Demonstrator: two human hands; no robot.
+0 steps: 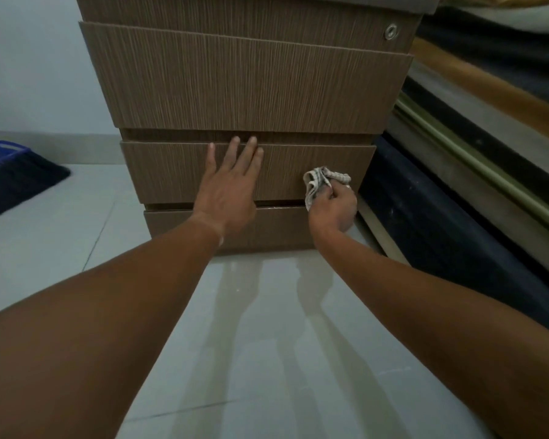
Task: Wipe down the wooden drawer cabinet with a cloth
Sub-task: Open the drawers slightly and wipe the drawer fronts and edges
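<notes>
The wooden drawer cabinet (251, 83) sits on a glossy pale tile floor (267, 343), shiny enough that both forearms show up as reflections in it. It's brown with a fine vertical grain, and the drawer fronts are stacked with dark gaps between them. There's a small round metal lock (391, 32) up near the top right corner of the cabinet.

The left hand (227, 188) is flat against the lower-middle drawer front (171, 172), fingers spread apart, fingertips up near that drawer's top edge, not gripping anything. The right hand (335, 205) has its grip closed around a crumpled light patterned cloth (319, 182), which is bunched up and pressed on the right end of that same drawer front, close to the cabinet's right edge.

Room-wise: plain pale wall (29, 58) on the left with a low skirting strip along the floor. In the left corner there's a blue plastic thing with dark bristles, looks like a broom head (10, 172), lying on the floor well apart from the cabinet. Just beside the cabinet on the right is a stack of dark and tan layers (488, 137), maybe mattresses, can't really tell.
</notes>
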